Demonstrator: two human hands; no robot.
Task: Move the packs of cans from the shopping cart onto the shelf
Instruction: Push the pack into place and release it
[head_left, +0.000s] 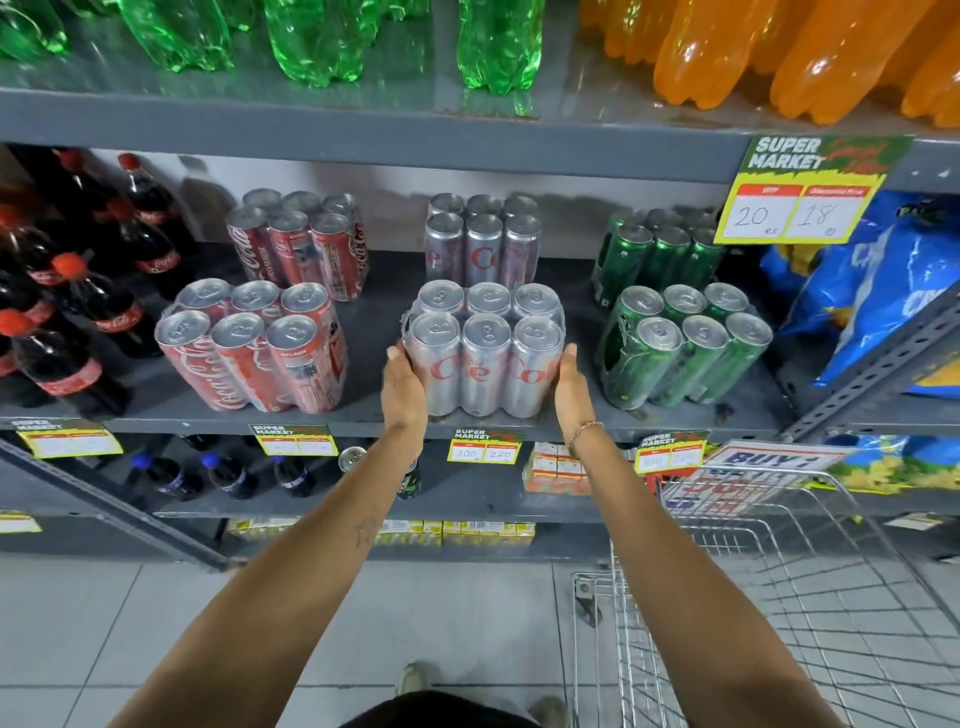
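A shrink-wrapped silver can pack (485, 351) stands on the grey middle shelf (374, 312) near its front edge. My left hand (404, 387) presses its left side and my right hand (571, 384) presses its right side. A second silver pack (483, 236) stands behind it. Two red can packs (254, 353) (301, 241) stand to the left and two green can packs (680, 345) (654, 249) to the right. The wire shopping cart (769, 587) is at lower right; the part of its basket in view holds no packs.
Dark cola bottles (67, 296) fill the shelf's left end and blue snack bags (872, 291) its right end. Green and orange bottles (779, 52) line the shelf above. Price tags (485, 447) hang along the shelf edge. Lower shelves hold bottles and cartons. Grey tiled floor below.
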